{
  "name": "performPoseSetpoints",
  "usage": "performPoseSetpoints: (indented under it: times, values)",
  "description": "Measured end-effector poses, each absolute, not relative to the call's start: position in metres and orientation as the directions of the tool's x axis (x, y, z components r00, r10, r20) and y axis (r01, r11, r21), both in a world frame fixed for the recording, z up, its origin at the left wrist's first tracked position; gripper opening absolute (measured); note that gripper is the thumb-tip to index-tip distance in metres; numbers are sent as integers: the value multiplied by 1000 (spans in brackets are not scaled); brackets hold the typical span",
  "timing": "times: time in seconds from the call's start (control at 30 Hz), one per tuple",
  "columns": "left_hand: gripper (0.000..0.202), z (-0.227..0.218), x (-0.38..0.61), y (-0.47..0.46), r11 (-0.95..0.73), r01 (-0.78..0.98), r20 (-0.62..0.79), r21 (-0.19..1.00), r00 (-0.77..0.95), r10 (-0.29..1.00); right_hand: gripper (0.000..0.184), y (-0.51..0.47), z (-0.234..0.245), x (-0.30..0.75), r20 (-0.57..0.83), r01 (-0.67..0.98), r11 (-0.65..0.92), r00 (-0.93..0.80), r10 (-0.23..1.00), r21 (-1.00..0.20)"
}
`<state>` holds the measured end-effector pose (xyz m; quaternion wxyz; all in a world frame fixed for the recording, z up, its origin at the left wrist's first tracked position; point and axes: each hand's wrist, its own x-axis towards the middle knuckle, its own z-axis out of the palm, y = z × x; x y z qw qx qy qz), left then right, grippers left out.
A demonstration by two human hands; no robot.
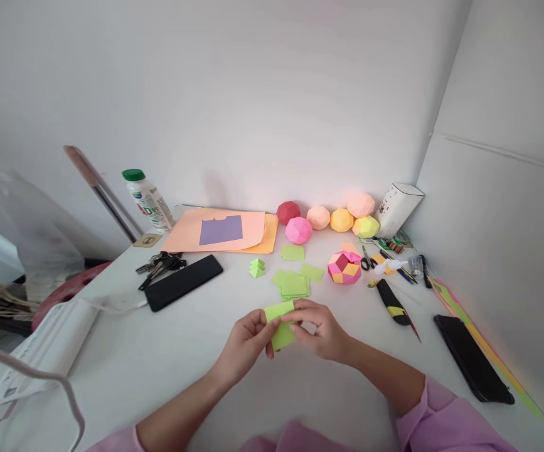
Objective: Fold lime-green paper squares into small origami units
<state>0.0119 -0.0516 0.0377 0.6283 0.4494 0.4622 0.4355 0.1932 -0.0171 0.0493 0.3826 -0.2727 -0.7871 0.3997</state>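
My left hand (246,343) and my right hand (321,329) both pinch a small green paper piece (281,323) just above the white table (168,358), near its front middle. The paper is partly folded, with a strip bent along its top. Just behind it lies a stack of green paper squares (293,284), with single green squares (292,252) beside it. A small folded green unit (256,268) sits to the left of the stack.
Several coloured paper balls (319,217) line the back wall, and a pink-and-yellow one (344,267) sits nearer. Orange sheets (219,231), a bottle (148,201), keys (160,263) and a black phone (183,282) lie left. Scissors (367,258), a cutter (394,303), pens and another phone (472,358) lie right.
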Motion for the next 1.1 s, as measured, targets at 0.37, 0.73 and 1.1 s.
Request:
performPoseSetpoints:
  times: [0.37,0.73,1.1]
  values:
    - [27,38,12,-44,263,-290,-183,920,277,943,46,-16,51,195,353,155,647,-733,582,-746]
    - [42,38,12,-51,112,-24,-99,993,311,945,20,-16,52,192,117,136,212,-501,858,-968]
    - [29,32,18,-48,173,-121,-133,978,286,949,30,-17,43,192,-16,134,45,-420,907,-990]
